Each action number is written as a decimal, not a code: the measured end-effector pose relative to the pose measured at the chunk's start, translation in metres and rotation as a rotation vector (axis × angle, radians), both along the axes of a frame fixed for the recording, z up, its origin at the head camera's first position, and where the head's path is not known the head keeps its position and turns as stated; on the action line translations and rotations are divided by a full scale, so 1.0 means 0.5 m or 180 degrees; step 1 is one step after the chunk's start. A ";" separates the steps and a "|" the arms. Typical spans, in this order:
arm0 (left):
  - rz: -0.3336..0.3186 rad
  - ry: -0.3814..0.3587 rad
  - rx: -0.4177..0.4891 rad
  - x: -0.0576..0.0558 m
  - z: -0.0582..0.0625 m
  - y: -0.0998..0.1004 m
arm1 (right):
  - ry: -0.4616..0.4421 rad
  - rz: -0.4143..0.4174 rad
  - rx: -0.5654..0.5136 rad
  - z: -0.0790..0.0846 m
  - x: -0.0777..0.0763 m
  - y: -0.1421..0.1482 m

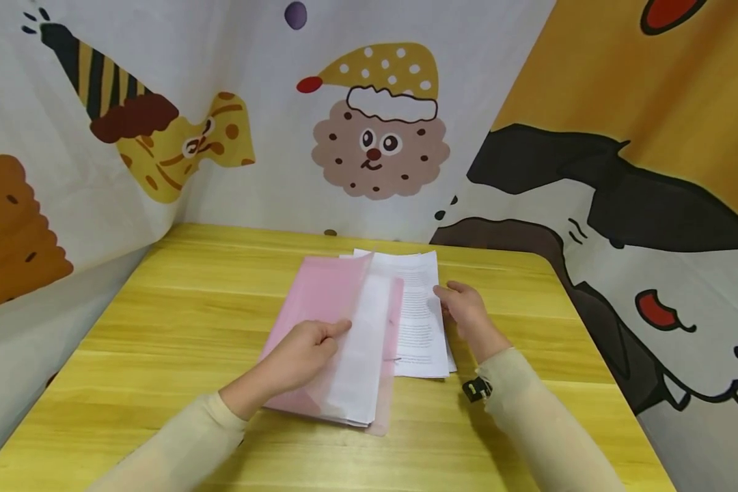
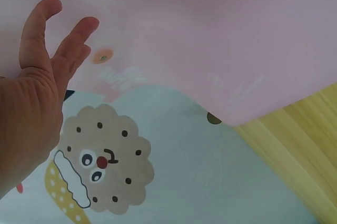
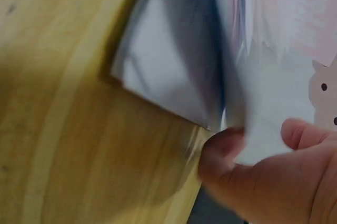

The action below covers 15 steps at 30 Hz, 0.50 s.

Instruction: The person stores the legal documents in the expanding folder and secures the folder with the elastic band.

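A pink translucent folder (image 1: 329,287) lies partly opened on the table, with white sheets (image 1: 369,355) inside. My left hand (image 1: 304,352) is at its raised cover; in the left wrist view the left hand's fingers (image 2: 68,45) extend in front of the pink cover (image 2: 210,34), with nothing visible between them. Right of the folder, partly under it, lies a stack of printed sheets (image 1: 419,314). My right hand (image 1: 467,311) pinches its right edge. In the right wrist view a blurred sheet (image 3: 231,82) stands lifted between the right hand's (image 3: 279,166) thumb and finger.
Everything rests on a yellow wood-grain table (image 1: 178,321). A curtain (image 1: 252,198) with cartoon prints hangs along its far side and both flanks. A small black device (image 1: 476,389) sits at the right wrist. A thin metal prong (image 1: 393,359) shows by the folder's edge.
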<state>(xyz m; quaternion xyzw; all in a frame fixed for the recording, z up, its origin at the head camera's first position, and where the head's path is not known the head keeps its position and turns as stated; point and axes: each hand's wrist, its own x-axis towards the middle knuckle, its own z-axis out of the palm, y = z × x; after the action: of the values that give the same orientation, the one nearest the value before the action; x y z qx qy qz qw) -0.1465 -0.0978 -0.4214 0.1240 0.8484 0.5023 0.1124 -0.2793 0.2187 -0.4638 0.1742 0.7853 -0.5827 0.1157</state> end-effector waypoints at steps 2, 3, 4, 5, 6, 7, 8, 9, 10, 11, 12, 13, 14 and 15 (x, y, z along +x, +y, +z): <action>0.0007 0.0003 -0.0005 -0.001 -0.003 0.002 | 0.0040 0.0171 0.0097 -0.007 -0.001 -0.001; 0.0021 0.0002 -0.0003 -0.001 -0.003 0.002 | 0.0074 0.0275 0.0225 -0.011 -0.002 -0.002; 0.0049 -0.0005 -0.0014 0.000 -0.003 0.001 | 0.0111 0.0371 0.0373 -0.015 -0.001 -0.005; 0.0077 0.0000 -0.0017 0.002 -0.002 -0.001 | 0.0175 0.0449 0.0555 -0.018 0.000 -0.007; 0.0107 0.0011 -0.0020 0.003 -0.001 -0.004 | 0.0242 0.0507 0.0750 -0.020 0.002 -0.008; 0.0142 0.0021 -0.0014 0.004 0.000 -0.007 | 0.0325 0.0550 0.0959 -0.019 0.003 -0.006; 0.0179 0.0042 -0.0011 0.006 0.003 -0.011 | 0.0411 0.0563 0.1130 -0.018 0.004 0.000; 0.0210 0.0067 -0.0012 0.007 0.005 -0.016 | 0.0497 0.0561 0.1290 -0.016 0.005 0.010; 0.0238 0.0095 -0.0018 0.008 0.008 -0.021 | 0.0584 0.0561 0.1425 -0.012 0.006 0.024; 0.0261 0.0118 -0.0025 0.008 0.012 -0.026 | 0.0642 0.0553 0.1543 -0.006 0.008 0.041; 0.0280 0.0140 -0.0042 0.008 0.015 -0.031 | 0.0676 0.0545 0.1600 0.001 0.012 0.061; 0.0297 0.0156 -0.0057 0.009 0.019 -0.037 | 0.0715 0.0547 0.1633 0.009 0.015 0.084; 0.0311 0.0174 -0.0077 0.008 0.022 -0.042 | 0.0740 0.0550 0.1652 0.017 0.020 0.108; 0.0318 0.0192 -0.0093 0.008 0.025 -0.048 | 0.0767 0.0557 0.1687 0.026 0.027 0.132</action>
<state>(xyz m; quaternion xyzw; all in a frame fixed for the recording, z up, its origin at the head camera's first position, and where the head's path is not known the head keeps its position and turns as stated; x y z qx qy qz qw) -0.1424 -0.1217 -0.4091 0.0949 0.8638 0.4908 0.0633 -0.2660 0.2848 -0.4506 0.0596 0.9301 -0.3618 0.0220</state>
